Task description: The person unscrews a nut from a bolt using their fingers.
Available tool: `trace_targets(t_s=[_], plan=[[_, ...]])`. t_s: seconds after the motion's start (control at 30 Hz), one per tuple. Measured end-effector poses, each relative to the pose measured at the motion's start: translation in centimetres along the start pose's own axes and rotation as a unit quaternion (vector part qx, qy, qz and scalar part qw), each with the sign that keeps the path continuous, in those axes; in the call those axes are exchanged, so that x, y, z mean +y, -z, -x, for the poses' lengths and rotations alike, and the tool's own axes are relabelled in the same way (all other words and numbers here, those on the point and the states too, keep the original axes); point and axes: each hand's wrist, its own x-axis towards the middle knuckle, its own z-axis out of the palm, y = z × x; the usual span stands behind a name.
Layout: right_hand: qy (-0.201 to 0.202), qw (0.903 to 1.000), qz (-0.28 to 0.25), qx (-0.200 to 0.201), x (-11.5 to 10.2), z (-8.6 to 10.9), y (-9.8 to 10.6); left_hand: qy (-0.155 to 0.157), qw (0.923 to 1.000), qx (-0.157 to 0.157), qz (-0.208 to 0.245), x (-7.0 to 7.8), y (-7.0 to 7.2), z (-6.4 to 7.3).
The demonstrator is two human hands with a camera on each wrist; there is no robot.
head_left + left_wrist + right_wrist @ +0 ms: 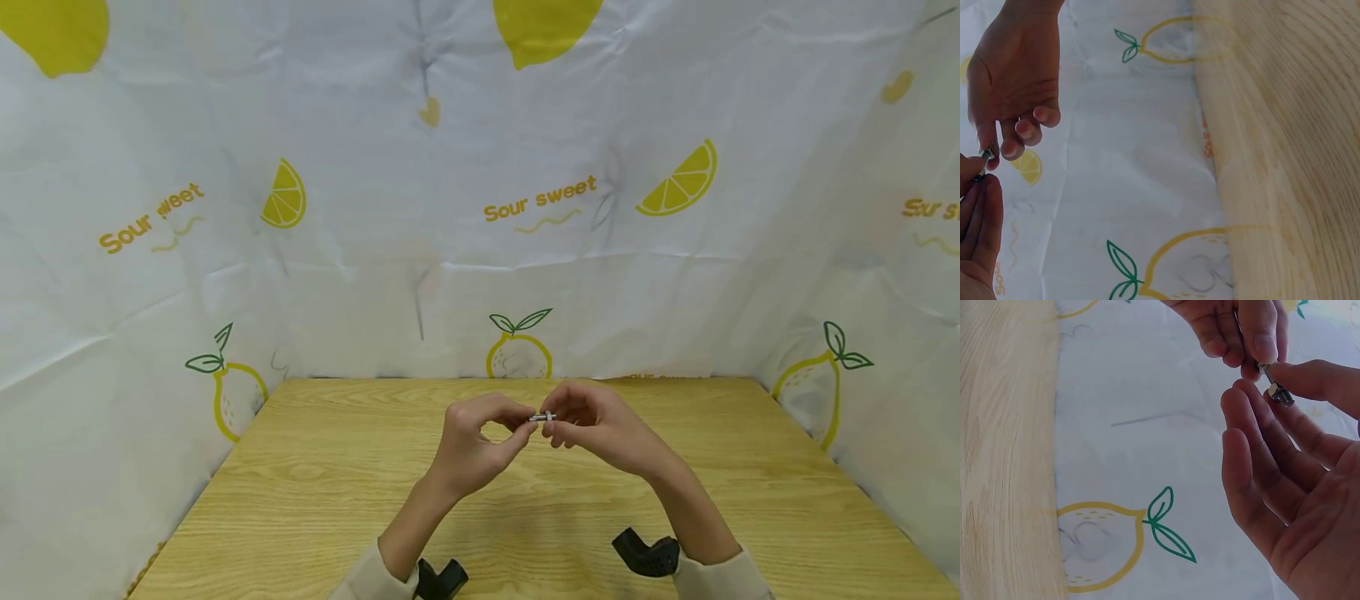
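Observation:
A small metal bolt (537,418) is held level between both hands, above the wooden table. My left hand (471,442) pinches one end of it between thumb and index finger, hiding that end. Toward the other end sits a hex nut (1274,391), with threads showing past it. My right hand (603,427) has its thumb and index finger on the nut and the bolt beside it. In the right wrist view, the other fingers of the right hand (1310,487) spread loosely below. The bolt (985,156) is partly covered by fingertips in the left wrist view.
The light wooden table (315,500) lies under both arms. White cloth (360,217) with lemon prints hangs behind it and along both sides. Black wrist mounts, one at the left cuff (442,579) and another at the right cuff (647,554), stick inward.

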Motion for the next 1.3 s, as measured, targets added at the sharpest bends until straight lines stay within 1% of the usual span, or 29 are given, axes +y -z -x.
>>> trace_targets(t_s=[0.1, 0.2, 0.4, 0.57, 0.83, 0.9, 1.1, 1.3], plan=[[-0.005, 0.9999, 0.011, 0.008, -0.07, 0.05, -0.05, 0.001, 1.0000, 0.000, 0.001, 0.04, 0.06, 0.04], [-0.013, 0.9997, 0.018, 0.006, -0.12, -0.02, -0.07, 0.004, 1.0000, 0.001, 0.004, 0.08, 0.08, 0.07], [-0.017, 0.9991, 0.027, -0.027, -0.04, -0.29, 0.05, 0.006, 1.0000, 0.003, 0.007, 0.14, 0.02, 0.07], [-0.015, 0.9990, 0.016, -0.039, 0.00, -0.21, 0.07, 0.002, 1.0000, 0.004, 0.003, 0.14, 0.01, 0.07], [-0.008, 0.9993, -0.014, -0.034, 0.03, -0.04, 0.10, 0.002, 1.0000, 0.004, 0.003, 0.18, 0.03, 0.03], [-0.006, 0.9994, -0.014, -0.029, 0.07, -0.03, 0.09, 0.002, 1.0000, 0.004, 0.003, 0.15, 0.06, 0.06], [-0.011, 0.9998, 0.003, -0.015, 0.00, 0.03, 0.15, -0.002, 1.0000, 0.004, 0.001, 0.12, 0.05, -0.01], [-0.016, 0.9989, 0.027, -0.036, 0.10, -0.27, 0.22, -0.002, 1.0000, 0.003, -0.002, 0.14, -0.04, -0.10]])
